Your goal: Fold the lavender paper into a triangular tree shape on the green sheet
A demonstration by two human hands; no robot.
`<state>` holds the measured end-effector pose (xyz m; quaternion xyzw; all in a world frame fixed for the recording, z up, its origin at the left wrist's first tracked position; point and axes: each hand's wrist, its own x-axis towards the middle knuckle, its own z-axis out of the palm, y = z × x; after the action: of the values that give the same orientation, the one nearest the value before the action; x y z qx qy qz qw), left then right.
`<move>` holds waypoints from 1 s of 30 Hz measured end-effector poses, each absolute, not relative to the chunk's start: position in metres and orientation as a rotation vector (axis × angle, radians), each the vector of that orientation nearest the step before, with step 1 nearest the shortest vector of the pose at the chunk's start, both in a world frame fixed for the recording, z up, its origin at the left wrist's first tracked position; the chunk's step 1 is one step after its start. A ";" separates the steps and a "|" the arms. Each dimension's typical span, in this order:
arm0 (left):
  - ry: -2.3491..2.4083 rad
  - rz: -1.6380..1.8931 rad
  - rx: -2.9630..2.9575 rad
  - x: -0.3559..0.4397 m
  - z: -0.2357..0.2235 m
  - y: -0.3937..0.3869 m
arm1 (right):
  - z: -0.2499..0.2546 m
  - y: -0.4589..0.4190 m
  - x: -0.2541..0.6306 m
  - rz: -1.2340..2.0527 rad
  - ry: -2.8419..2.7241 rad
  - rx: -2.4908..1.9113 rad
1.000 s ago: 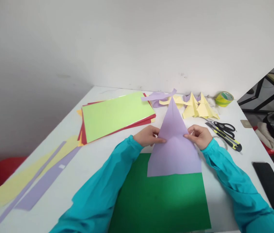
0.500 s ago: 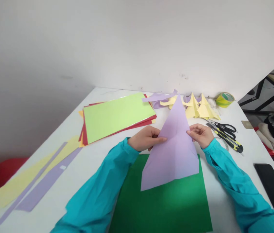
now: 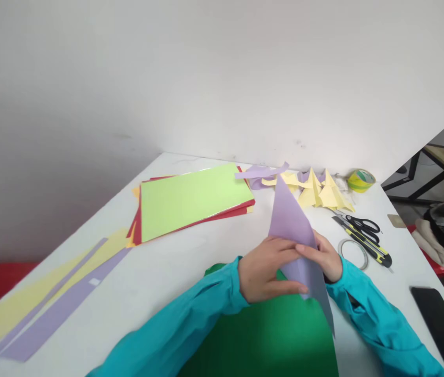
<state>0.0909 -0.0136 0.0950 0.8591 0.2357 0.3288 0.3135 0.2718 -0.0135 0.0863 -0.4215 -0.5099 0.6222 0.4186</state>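
A sheet of purple paper (image 3: 288, 212), folded to a tall point, stands tilted over the green sheet (image 3: 269, 340). My left hand (image 3: 271, 267) lies across its near face, thumb low and fingers reaching over the paper, gripping it. From the right, my right hand (image 3: 324, 256) pinches the paper's edge, with its thumb in front meeting the left fingers and its other fingers partly hidden behind. The lower right part of the paper bends away below the hands.
A light green sheet (image 3: 194, 199) tops a stack at the left. Yellow folded cones (image 3: 326, 191), a tape roll (image 3: 361, 180), scissors (image 3: 364, 228), a utility knife (image 3: 367, 243) and a tape ring (image 3: 353, 253) lie to the right. A black phone-like slab (image 3: 442, 330) is at the right edge; purple strips (image 3: 65, 309) lie left.
The purple paper has turned from broad and flat to edge-on and bent. My left hand has moved right and down across it, and the two hands now meet. The camera view has shifted slightly.
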 end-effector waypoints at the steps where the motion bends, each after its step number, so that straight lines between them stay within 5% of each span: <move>1: 0.664 0.933 2.225 0.089 0.095 -0.012 | 0.088 -0.011 0.274 1.600 -1.196 -1.108; 7: 1.156 1.204 1.748 0.073 0.102 0.007 | 0.099 -0.006 0.286 1.705 -0.932 -1.183; 12: 0.908 0.910 1.417 0.068 0.104 0.016 | 0.099 -0.006 0.290 1.625 -0.933 -1.175; 30: 0.997 0.859 1.542 0.059 0.107 0.021 | 0.090 0.001 0.300 1.302 -1.383 -1.218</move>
<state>0.0593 0.0206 0.1068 0.6455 0.4173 0.3596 0.5290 0.3002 0.0007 0.0903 -0.4877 -0.5540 0.5213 0.4284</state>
